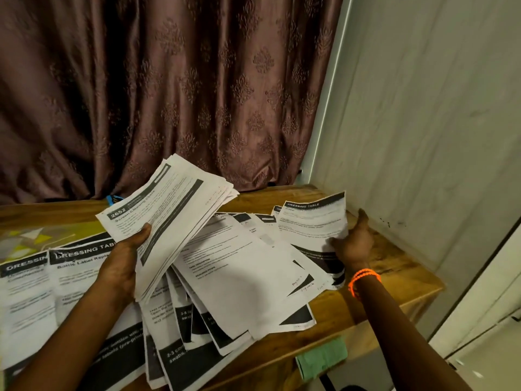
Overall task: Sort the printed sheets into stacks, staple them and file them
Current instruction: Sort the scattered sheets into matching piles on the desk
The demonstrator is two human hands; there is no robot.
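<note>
My left hand (124, 263) grips a thick bundle of printed sheets (174, 218), lifted and tilted above the wooden table (394, 277); the top page reads "2652". My right hand (353, 244) pinches the lower edge of a single sheet headed "DRESSING TABLE" (313, 218), raised at the table's right side near the wall. Under both hands a loose fan of printed sheets (242, 277) lies spread over the table's middle. Two flat sheets headed "DRESSING TABLE" (36, 292) lie side by side at the left.
A brown patterned curtain (169, 94) hangs behind the table and a pale wall (423, 136) closes the right side. A blue object (114, 199) peeks out at the back edge. A yellow-grey patterned folder (28, 238) lies at the left. A green cloth (321, 359) hangs below the front edge.
</note>
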